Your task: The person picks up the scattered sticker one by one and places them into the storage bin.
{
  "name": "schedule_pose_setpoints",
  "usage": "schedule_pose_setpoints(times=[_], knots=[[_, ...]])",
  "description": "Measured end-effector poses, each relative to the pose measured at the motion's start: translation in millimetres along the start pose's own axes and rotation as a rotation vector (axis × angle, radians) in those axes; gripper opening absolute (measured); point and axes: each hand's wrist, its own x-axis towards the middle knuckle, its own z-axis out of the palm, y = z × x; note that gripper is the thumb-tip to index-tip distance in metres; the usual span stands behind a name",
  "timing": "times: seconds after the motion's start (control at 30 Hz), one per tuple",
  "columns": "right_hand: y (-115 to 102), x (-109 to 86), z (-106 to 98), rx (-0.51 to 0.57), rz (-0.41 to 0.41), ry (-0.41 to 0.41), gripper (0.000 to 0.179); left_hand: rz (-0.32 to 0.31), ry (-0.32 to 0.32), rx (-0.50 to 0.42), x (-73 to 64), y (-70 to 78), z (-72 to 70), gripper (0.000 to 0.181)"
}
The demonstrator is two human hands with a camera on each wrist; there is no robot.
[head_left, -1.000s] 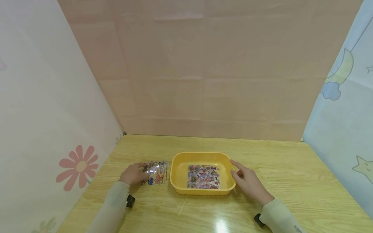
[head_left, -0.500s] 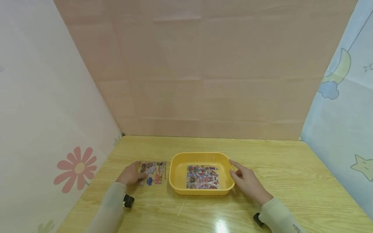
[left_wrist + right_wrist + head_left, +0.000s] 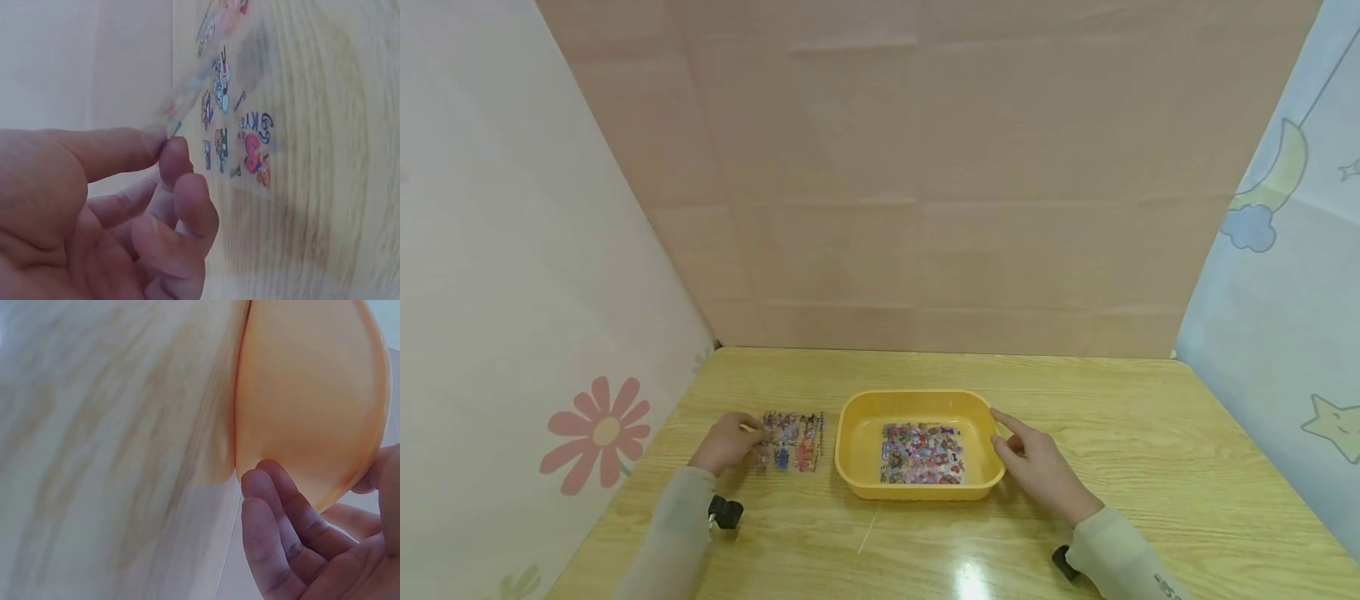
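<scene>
My left hand [image 3: 730, 442] pinches the edge of a clear sticker sheet [image 3: 805, 429] printed with small cartoon figures, between thumb and forefinger. In the left wrist view the pinched part slants up, blurred, and printed clear film [image 3: 253, 150] shows beneath it against the table; the other fingers curl loosely below. A yellow plastic basin [image 3: 917, 493] stands to the right, with printed clear sheets [image 3: 922, 454] lying flat on its floor. At its right end my right hand [image 3: 1037, 467] holds the rim, fingertips [image 3: 256, 484] against the outer wall.
The light wooden table [image 3: 1150, 467] runs back to a beige paper backdrop [image 3: 917, 183]. Patterned side panels [image 3: 482, 250] stand left and right. A thin pale strip [image 3: 868, 532] lies in front of the basin.
My left hand has drawn slightly left toward the sheet's left edge, which it now pinches and lifts; earlier its fingers lay over the sheet. The right hand and basin have stayed put.
</scene>
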Motion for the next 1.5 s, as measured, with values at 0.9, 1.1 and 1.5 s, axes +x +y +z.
schedule_pose_setpoints(times=[0.9, 1.1, 1.5], knots=[[1, 0.6, 0, 0.004, -0.002, 0.003, 0.052, 0.061, 0.038, -0.201, -4.2, 16.6, -17.0, 0.028], [0, -0.4, 0, 0.008, 0.002, 0.0, 0.052, 0.079, 0.052, -0.204, -6.7, 25.0, -19.5, 0.029], [3, 0.4, 1, -0.011, -0.015, 0.012, 0.053, 0.092, 0.078, -0.225, -11.2, 45.2, -25.6, 0.032]])
